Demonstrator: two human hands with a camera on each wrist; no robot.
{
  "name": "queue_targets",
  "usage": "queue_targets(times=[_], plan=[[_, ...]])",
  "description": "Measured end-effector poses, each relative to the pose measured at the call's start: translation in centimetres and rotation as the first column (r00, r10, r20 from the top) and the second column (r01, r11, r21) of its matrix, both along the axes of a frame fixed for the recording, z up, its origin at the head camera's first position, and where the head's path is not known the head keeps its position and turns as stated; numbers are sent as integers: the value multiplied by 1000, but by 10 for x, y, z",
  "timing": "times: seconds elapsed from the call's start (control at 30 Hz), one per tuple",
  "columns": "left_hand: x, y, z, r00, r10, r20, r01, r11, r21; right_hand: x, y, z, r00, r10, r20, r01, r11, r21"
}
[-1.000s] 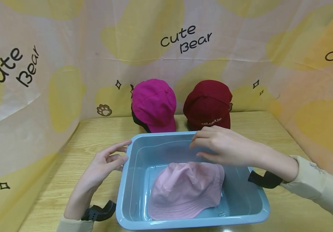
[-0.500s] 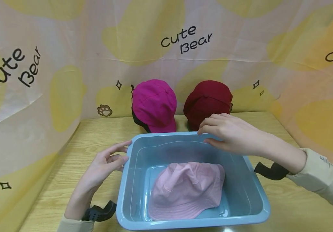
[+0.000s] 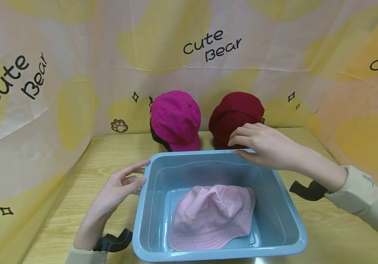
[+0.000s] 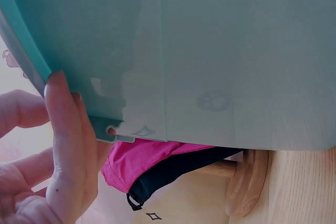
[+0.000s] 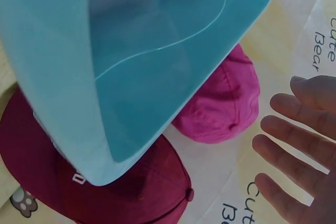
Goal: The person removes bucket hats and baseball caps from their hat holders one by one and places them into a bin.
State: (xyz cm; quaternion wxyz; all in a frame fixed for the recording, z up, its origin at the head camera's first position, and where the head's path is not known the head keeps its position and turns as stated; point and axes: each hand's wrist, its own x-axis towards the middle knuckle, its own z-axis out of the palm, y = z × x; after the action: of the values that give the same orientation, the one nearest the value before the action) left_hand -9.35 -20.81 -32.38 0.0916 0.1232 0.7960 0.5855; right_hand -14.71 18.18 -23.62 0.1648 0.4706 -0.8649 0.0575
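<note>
On table (image 3: pixel 110 150): tub (image 3: pixel 222 253), hat (image 3: pixel 212 218) inside. Left hand (image 3: pixel 118 189), fingers straight, touching rim (image 3: pixel 140 205); right hand (image 3: pixel 263 145), spread, unladen, near red cap (image 3: pixel 235 112). Left wrist view only: wooden stand (image 4: pixel 250 187) at magenta cap (image 3: pixel 175 119).

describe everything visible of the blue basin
The blue basin is rectangular with rounded corners, a rim and a thin pale line along its inner wall; it looks like plastic. The left wrist view shows a holed tab on its outside. It stands upright on the table, before the magenta cap and red cap, with a pale pink hat inside. The left hand touches its left rim; the right hand hovers over it, apparently clear.
</note>
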Motion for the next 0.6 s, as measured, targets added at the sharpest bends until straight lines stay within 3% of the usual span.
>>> queue_targets(times=[0.6], plan=[[3, 1, 1, 1000, 4, 4, -4, 1000, 2, -17, 5, 4, 1000, -8, -23, 7, 1000, -26]])
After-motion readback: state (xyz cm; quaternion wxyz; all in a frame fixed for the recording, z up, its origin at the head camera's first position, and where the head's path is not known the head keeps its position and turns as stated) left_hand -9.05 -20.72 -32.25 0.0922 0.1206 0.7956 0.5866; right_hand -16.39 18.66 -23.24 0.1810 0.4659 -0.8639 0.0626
